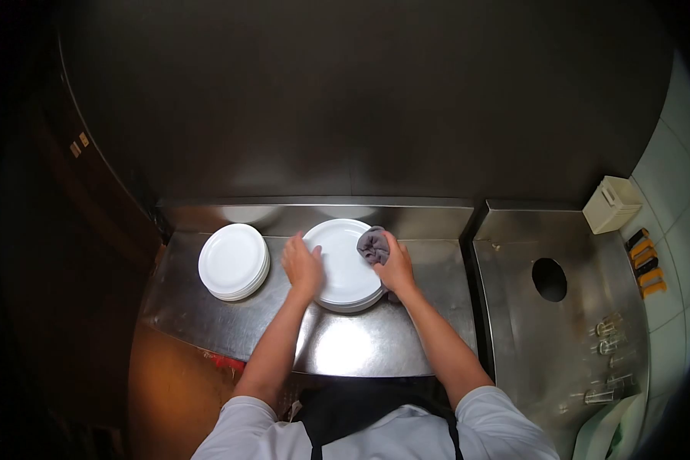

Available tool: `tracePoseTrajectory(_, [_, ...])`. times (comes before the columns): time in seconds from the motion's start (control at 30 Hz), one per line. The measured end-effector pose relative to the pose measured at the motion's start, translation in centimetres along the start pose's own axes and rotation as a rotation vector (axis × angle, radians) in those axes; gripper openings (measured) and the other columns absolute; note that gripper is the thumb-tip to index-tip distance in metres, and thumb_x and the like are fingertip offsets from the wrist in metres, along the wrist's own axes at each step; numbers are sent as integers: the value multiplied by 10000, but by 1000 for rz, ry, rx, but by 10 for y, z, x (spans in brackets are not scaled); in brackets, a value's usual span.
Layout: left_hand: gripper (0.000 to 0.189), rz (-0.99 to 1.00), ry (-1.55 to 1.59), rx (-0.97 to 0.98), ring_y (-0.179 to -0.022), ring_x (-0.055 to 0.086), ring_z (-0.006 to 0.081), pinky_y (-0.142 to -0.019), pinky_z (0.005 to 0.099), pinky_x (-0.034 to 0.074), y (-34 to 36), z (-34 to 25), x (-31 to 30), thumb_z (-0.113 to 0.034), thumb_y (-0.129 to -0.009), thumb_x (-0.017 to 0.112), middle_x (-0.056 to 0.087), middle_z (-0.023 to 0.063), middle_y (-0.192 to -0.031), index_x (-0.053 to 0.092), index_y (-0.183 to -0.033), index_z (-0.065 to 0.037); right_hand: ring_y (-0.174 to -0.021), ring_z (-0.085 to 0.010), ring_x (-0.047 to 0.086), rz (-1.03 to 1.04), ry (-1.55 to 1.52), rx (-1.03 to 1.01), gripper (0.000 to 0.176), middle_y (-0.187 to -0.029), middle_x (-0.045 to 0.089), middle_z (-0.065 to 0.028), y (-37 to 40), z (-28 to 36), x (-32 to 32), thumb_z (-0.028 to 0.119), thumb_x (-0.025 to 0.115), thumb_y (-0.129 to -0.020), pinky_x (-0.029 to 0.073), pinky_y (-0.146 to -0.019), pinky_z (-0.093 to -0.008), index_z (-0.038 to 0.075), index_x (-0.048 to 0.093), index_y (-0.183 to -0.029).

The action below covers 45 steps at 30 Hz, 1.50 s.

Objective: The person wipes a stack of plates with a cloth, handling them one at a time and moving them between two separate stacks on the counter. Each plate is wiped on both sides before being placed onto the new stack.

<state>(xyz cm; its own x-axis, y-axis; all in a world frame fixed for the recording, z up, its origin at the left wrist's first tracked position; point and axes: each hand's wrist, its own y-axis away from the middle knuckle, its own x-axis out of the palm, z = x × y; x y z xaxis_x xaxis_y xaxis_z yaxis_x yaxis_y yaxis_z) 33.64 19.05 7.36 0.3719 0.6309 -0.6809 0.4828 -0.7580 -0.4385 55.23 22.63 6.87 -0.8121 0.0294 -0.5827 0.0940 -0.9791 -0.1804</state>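
Note:
A stack of large white plates (343, 268) stands on the steel counter in front of me. At its left rim is my left hand (302, 263), fingers apart, with nothing held in it. My right hand (395, 265) grips a crumpled grey cloth (373, 246) over the right part of the top plate. Part of the cloth hangs below that hand, beside the stack. A second stack of smaller white plates (234, 261) sits to the left, apart from both hands.
Right of a dark gap is another steel surface (506, 268) with a round dark hole (549, 280) and several glasses (606, 345). A cream container (612, 205) and yellow-and-black objects (646, 264) are at the far right. A dark wall (345, 100) rises behind the counter.

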Motion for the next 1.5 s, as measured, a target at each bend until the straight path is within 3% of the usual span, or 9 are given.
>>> tracePoseTrajectory(0.13, [320,221,4,-49,-1037,642,426,-914,481,508,-36,45,11,-199,-830,760,679,244,-1079,664,-1063,-2,-1236,-425,538,-146,-22,-24,814,-1365,502,-244,38,2,13,42,767,-736,462,-1056,-443,127,428,-1471])
tracePoseTrajectory(0.47, [657,163,95,-204,-1011,665,448,-878,495,520,-43,3,5,-434,-853,737,662,305,-1085,494,-1185,79,-1154,-275,643,-347,-282,-70,692,-1271,639,-159,17,-23,25,-45,718,-757,503,-989,-344,83,500,-1401])
tracePoseTrajectory(0.77, [532,121,165,-267,-969,656,476,-846,501,514,-40,-18,-2,-490,-1041,422,692,281,-1022,587,-1115,10,-1296,-258,522,-365,-770,-255,781,-1399,522,-145,63,38,-4,-80,756,-717,395,-1108,-361,54,445,-1420])
tracePoseTrajectory(0.93, [576,210,634,-198,-831,675,358,-766,490,494,-27,-23,17,-526,-1053,399,691,220,-850,612,-952,-1,-1339,-269,478,-88,-1032,-553,839,-1470,464,-164,92,126,-37,286,864,-768,338,-1142,-384,-12,422,-1416])
tracePoseTrajectory(1.1, [593,284,1202,-300,-787,662,319,-739,478,486,24,-34,41,-532,-1058,392,677,196,-810,609,-908,-1,-1029,-223,645,25,-909,-382,402,-1144,682,-83,40,136,-26,236,680,-928,488,-934,-362,-24,605,-1225])
tracePoseTrajectory(1.23, [593,263,1406,-412,-776,651,311,-732,473,483,33,-15,16,-532,-1059,389,668,191,-799,606,-902,-3,-1169,-316,639,178,-760,-279,433,-1278,654,-191,75,98,11,149,743,-844,467,-1040,-402,-7,604,-1223])
tracePoseTrajectory(1.37, [594,287,1490,-466,-765,640,303,-725,469,480,33,-3,-1,-531,-1060,387,660,185,-789,604,-896,-4,-1430,-435,407,90,-645,-976,706,-1478,474,-291,102,150,-6,270,819,-791,282,-1190,-544,41,526,-1391])
tracePoseTrajectory(1.43, [594,265,1492,-470,-760,635,299,-721,466,478,48,-12,3,-531,-1061,385,656,183,-784,603,-894,-5,-1396,-388,463,154,-545,-1043,663,-1452,506,-271,76,167,-26,228,810,-806,333,-1169,-491,29,531,-1374])
tracePoseTrajectory(1.5, [594,231,1487,-475,-754,629,295,-718,464,477,57,-18,10,-531,-1062,384,651,180,-779,602,-891,-5,-1193,-303,600,240,-764,-501,508,-1262,638,-192,61,164,-18,200,802,-825,452,-1030,-416,10,613,-1256])
